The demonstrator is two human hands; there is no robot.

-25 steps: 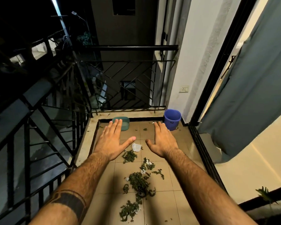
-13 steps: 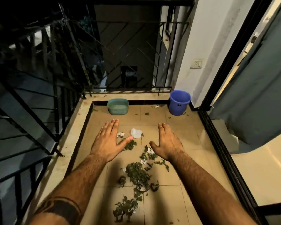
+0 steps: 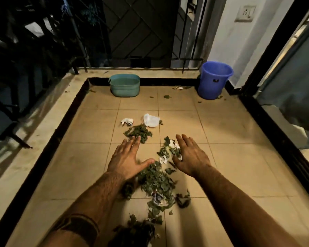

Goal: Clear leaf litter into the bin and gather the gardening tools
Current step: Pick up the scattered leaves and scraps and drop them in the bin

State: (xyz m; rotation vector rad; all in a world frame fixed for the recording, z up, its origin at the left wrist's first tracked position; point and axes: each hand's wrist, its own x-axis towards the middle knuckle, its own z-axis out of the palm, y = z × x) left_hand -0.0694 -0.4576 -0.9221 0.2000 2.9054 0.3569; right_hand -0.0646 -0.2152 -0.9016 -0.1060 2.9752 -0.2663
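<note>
Green leaf litter (image 3: 154,180) lies scattered along the middle of the tiled balcony floor, mixed with crumpled white paper scraps (image 3: 163,159). A smaller leaf clump (image 3: 137,132) sits further out. My left hand (image 3: 128,158) hovers palm down, fingers spread, over the left side of the litter. My right hand (image 3: 191,156) is held the same way over the right side. Neither holds anything. A blue plastic bin (image 3: 214,80) stands in the far right corner. A teal tub (image 3: 124,85) rests against the far curb.
A white plastic piece (image 3: 151,120) and a crumpled wrapper (image 3: 127,121) lie beyond the leaves. Black metal railings (image 3: 43,50) close the left and far sides. A sliding door frame (image 3: 282,139) and grey curtain (image 3: 296,90) run along the right.
The view has tilted down and come closer to the floor. Both hands have lowered and moved nearer together over the leaf pile.
</note>
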